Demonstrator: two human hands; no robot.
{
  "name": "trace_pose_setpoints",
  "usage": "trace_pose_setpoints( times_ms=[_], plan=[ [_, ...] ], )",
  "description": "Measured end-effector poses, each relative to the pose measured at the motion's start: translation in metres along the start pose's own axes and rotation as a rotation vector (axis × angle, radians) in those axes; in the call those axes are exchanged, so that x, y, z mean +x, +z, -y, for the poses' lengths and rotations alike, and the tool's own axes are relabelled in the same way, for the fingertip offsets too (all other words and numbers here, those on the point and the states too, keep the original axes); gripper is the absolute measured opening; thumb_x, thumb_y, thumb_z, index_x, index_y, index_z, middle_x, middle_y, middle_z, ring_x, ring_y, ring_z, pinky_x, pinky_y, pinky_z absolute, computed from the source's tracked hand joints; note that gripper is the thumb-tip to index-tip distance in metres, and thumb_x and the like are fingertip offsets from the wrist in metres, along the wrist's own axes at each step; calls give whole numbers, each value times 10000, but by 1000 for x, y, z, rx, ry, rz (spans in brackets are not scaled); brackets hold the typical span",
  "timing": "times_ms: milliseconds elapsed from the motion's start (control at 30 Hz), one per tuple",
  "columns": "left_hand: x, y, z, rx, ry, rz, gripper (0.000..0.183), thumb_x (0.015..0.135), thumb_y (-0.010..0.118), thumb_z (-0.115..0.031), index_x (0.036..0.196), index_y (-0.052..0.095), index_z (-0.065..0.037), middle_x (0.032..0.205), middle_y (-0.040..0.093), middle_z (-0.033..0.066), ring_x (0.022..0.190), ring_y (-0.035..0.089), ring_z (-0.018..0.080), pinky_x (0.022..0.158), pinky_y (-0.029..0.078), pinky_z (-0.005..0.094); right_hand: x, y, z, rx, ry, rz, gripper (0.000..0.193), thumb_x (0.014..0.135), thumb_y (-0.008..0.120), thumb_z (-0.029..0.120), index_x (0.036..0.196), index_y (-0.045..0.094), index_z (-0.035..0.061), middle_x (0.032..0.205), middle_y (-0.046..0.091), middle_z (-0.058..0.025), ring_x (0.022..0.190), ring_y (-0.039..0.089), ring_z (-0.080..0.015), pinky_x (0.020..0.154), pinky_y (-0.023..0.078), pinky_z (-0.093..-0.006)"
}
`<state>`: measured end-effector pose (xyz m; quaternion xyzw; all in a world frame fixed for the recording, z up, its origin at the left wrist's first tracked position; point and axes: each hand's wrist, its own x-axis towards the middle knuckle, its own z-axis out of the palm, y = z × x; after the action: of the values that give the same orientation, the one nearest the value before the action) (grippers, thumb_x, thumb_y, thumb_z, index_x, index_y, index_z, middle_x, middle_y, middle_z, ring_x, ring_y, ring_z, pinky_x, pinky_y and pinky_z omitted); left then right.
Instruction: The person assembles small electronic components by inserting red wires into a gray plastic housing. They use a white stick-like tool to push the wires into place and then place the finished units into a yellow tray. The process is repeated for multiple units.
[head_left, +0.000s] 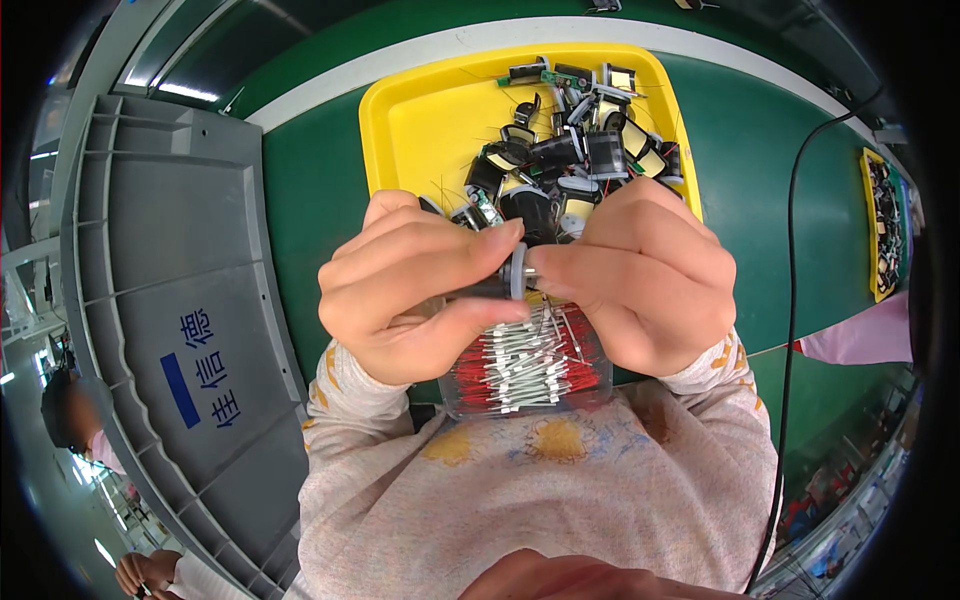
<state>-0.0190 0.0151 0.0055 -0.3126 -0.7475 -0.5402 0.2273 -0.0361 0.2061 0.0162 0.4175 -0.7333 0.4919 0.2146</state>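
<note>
Between my hands, just in front of the yellow tray, is a small black cylindrical part with a grey end ring [518, 271]. My left hand [400, 280] is closed around its dark body, thumb below and index finger above. At the ring's other side, the fingertips of my right hand [655, 275] are pinched together; what lies between them is mostly hidden. Below my hands sits a clear plastic box [530, 408] full of thin red and white pieces. Behind them, similar black parts [606, 155], some with yellow pads, green boards and fine wires, are heaped.
The yellow tray [372, 130] holds the heap on a green table [740, 200]. A large grey plastic crate [190, 240] stands at left. A black cable [793, 250] runs down the right, near another filled yellow tray [878, 285] and a pink sleeve [860, 335]. Another person's hand [145, 573] appears lower left.
</note>
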Motion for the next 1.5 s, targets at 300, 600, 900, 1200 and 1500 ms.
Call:
trace_pose_setpoints(
  times_ms=[300, 600, 900, 1200, 1500],
  plan=[
    [1, 12, 3, -259, -470, -71, 381, 650, 698, 52, 1022, 616, 32, 971, 642, 146, 875, 616, 170, 799, 462, 260, 6, 5, -11, 135, 423, -64, 91, 730, 636, 8, 820, 627, -1, 753, 600, -76, 661, 587, -169, 541, 498, -236],
    [-8, 23, 2, -282, -426, -141, 356, 691, 662, 78, 1041, 599, 54, 968, 637, 159, 885, 609, 177, 810, 461, 271, 3, 10, -9, -77, 260, -86, 106, 666, 645, -6, 764, 615, 19, 690, 570, -92, 619, 562, -240, 566, 443, -300],
    [-6, 21, 9, -719, -705, -103, 377, 764, 589, 60, 1130, 498, 46, 1089, 576, 143, 987, 556, 172, 872, 429, 280, 8, -5, -17, 440, 615, -51, 184, 794, 583, 77, 954, 579, -15, 862, 605, -76, 794, 573, -127, 676, 476, -234],
    [-6, 29, 9, -851, -690, -160, 352, 785, 562, 68, 1121, 460, 39, 1088, 549, 135, 1011, 542, 179, 873, 444, 294, 3, 11, -20, 412, 533, -146, 139, 750, 668, 85, 854, 617, 8, 826, 603, -41, 756, 581, -100, 612, 499, -213],
    [-12, 36, 7, -797, -596, -210, 328, 771, 586, 95, 1074, 471, 46, 1086, 545, 142, 1000, 555, 192, 856, 466, 286, -1, 22, -21, 433, 556, -238, 96, 728, 681, 39, 782, 621, -14, 765, 598, -53, 693, 586, -100, 578, 504, -209]
  ],
)
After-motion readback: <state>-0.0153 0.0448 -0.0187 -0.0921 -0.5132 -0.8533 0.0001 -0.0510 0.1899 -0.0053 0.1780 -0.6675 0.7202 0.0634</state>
